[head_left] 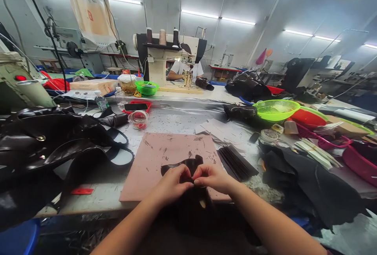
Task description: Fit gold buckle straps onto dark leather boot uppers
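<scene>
Both hands meet over the near edge of a pink work board. My left hand and my right hand have their fingers curled and pinched on a dark leather piece, which lies partly on the board and runs down toward me. The thumbs and fingertips nearly touch at the middle of the piece.
A heap of dark leather bags fills the left. A stack of thin black strips lies right of the board, black fabric beyond. Green baskets, a red tray with a phone, a sewing machine and a seated person are behind.
</scene>
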`<state>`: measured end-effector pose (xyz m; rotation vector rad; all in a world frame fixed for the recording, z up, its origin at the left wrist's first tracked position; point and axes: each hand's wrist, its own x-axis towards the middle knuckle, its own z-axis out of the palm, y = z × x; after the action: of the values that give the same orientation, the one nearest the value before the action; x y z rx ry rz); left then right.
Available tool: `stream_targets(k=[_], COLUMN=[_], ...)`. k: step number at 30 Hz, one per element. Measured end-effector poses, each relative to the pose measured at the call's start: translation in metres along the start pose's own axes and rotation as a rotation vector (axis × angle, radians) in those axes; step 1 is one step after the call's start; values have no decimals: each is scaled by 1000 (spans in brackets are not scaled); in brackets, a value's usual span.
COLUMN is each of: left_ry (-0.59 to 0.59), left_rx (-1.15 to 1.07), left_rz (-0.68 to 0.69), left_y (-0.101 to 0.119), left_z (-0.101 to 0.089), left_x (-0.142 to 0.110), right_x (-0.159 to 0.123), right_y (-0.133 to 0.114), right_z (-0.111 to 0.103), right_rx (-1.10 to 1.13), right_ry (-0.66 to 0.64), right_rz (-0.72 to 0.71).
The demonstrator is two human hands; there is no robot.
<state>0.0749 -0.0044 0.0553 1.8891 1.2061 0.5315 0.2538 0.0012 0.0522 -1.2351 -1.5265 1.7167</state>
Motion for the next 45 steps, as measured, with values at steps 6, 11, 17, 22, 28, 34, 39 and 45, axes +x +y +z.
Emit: stream_targets(k=[6,11,17,22,28,34,39,45], left_ry=[-51,95,-109,525,700,-214,-213,-45], left_rx=[73,185,48,156,599,650,601,221], left_rz=[41,56,147,471,1081,605,513,165], left_y=[1,-4,11,36,7,-61,-66,-30], left_z=[-8,-26,-56,-90,-71,-41,-44,-26], left_x=[2,14,28,4,-16,12,20,9], right_x=[-5,-7,-22,-34,-4,20,18,17], right_y=[-2,-4,-21,-14,41,72,80,81], right_z=[7,10,-6,-93,-167,-165,-167,-167], right_rx=[-235,-228,-465,-638,-782,-932,-977,-980], right_ry=[99,28,256,955,1020,928,901,918], right_rz=[-111,-164,-451,-337,73,271,303,313])
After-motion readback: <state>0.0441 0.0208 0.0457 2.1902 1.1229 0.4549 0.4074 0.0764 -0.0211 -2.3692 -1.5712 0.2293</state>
